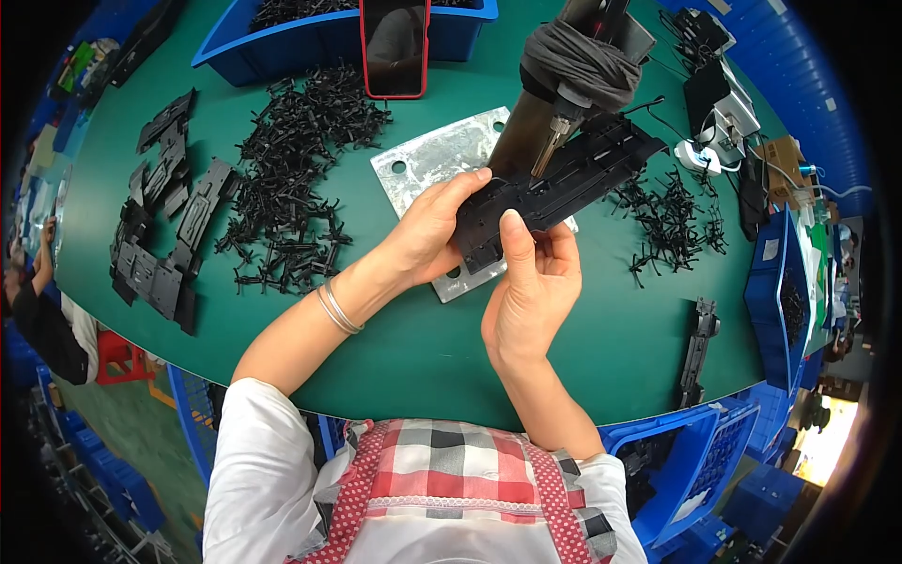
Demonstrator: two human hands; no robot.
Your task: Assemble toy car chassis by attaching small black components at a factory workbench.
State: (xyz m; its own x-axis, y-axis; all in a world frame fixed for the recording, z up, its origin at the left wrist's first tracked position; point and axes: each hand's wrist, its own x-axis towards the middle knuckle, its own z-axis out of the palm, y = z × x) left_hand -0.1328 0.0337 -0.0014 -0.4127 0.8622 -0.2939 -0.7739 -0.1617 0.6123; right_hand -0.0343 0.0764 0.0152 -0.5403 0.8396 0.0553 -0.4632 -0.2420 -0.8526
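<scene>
Both hands grip a long black plastic part (583, 179), tilted above a metal plate (423, 155) on the green table. My left hand (434, 226) closes on its near left end, thumb along the top. My right hand (534, 282) holds its near edge, thumb on top and fingers tucked underneath. Over the part hangs the metal tip of an upright tool (554, 146), its body wrapped in grey cloth (581, 64). Whether the tip touches the part, I cannot tell.
Small black clips pile up left (296, 169) and right (672, 221). Larger black parts (169, 216) lie far left; a single one (697, 352) rests at right. Behind stand a blue bin (282, 52) and a red-cased phone (395, 47). Cables and a power strip (700, 157) sit at right.
</scene>
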